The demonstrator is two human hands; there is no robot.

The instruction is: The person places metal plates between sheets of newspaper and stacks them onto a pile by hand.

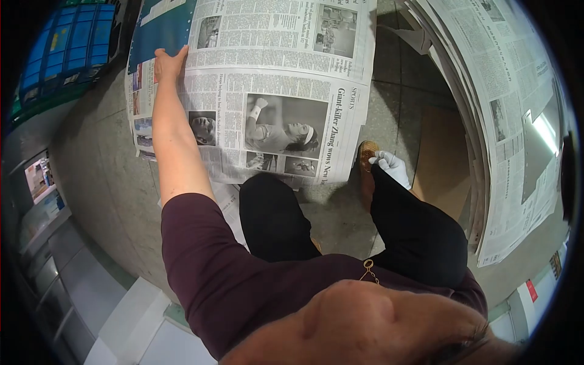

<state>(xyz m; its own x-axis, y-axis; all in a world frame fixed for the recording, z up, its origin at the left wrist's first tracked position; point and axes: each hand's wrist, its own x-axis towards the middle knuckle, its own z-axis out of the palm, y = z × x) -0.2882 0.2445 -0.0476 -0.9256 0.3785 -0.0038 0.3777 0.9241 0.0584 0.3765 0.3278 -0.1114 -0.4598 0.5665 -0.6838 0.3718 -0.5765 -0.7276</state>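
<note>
My bare left hand lies with thumb and fingers spread on a stack of newspapers, beside a dark teal printed area. The top page carries a sports headline and a large black-and-white photo. My right hand wears a white glove and is by my right knee, close to a brown shoe. Its fingertips are drawn together in a pinch. Whether anything is between them I cannot make out, and my leg hides part of the hand.
A tall pile of folded newspapers stands on the right, with brown cardboard beside it. Blue crates are at the upper left. White box-like surfaces lie at the lower left. The floor is grey tile.
</note>
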